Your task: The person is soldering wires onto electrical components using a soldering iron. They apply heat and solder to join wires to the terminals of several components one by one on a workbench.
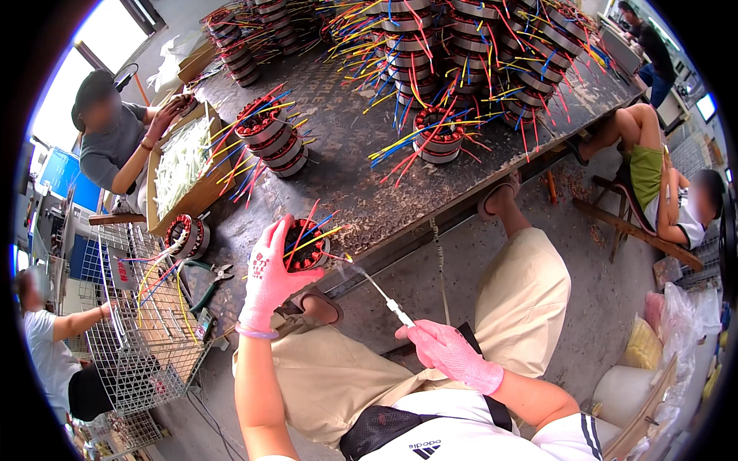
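Near the table's front edge, my left hand [269,269], in a pink glove, is closed round a motor stator [309,244] with red windings. Red, blue and yellow wires stick out of it. My right hand [453,355], also gloved in pink, pinches a slim white rod [396,310] with a thin, pale front end. The rod points at the stator's right side; a small yellow glow and a wisp of smoke show at its tip. Whether the tip touches a wire is too small to tell. Beyond my left hand lies another stator [187,236] on its side.
Several stacked stators [453,61] crowd the table's far side, with a shorter stack [273,138] and a single stator [438,137] nearer. Left are a box of white sleeves [184,169], green-handled pliers [209,280] and a wire cart [138,338]. Other people sit around.
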Demonstrator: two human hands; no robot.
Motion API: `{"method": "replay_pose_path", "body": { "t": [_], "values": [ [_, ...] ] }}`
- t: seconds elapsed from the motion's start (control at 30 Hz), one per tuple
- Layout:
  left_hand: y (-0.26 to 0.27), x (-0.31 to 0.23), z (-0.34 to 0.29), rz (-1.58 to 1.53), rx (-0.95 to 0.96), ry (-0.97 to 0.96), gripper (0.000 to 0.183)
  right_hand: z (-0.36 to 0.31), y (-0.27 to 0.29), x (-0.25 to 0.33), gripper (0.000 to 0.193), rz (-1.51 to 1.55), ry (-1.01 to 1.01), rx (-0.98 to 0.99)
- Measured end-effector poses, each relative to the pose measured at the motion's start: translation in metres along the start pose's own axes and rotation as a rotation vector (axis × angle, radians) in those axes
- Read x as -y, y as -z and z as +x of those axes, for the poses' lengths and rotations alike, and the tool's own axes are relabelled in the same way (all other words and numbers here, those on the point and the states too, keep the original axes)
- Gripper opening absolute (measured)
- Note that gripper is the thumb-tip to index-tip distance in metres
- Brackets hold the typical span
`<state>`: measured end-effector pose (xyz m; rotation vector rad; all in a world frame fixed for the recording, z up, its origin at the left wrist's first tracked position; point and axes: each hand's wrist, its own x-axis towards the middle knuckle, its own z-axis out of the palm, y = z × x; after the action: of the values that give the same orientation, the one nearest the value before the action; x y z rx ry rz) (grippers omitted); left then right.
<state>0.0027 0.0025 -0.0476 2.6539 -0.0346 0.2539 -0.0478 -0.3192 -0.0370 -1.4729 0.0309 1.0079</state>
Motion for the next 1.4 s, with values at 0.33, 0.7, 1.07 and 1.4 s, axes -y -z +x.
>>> {"method": "replay_pose_path", "body": {
  "t": [0.33,0.7,1.07,1.4],
  "values": [
    [0.0005,-0.0008,-0.0001,-0.027,0.004,0.003,0.106,0.0029,0.0000,-0.0055,0.033,0.032,0.004,0.002],
    [0.0010,-0.0018,0.0006,-0.015,0.013,0.012,0.105,0.0025,0.0009,-0.0062,0.030,0.057,0.022,0.018],
    [0.0012,-0.0039,0.0006,-0.022,0.014,0.022,0.104,0.0002,0.0004,-0.0024,0.034,0.031,0.018,0.004],
    [0.0017,-0.0040,0.0011,-0.012,0.013,0.015,0.103,0.0010,0.0011,-0.0046,0.033,0.007,0.036,0.007]
  ]
}}
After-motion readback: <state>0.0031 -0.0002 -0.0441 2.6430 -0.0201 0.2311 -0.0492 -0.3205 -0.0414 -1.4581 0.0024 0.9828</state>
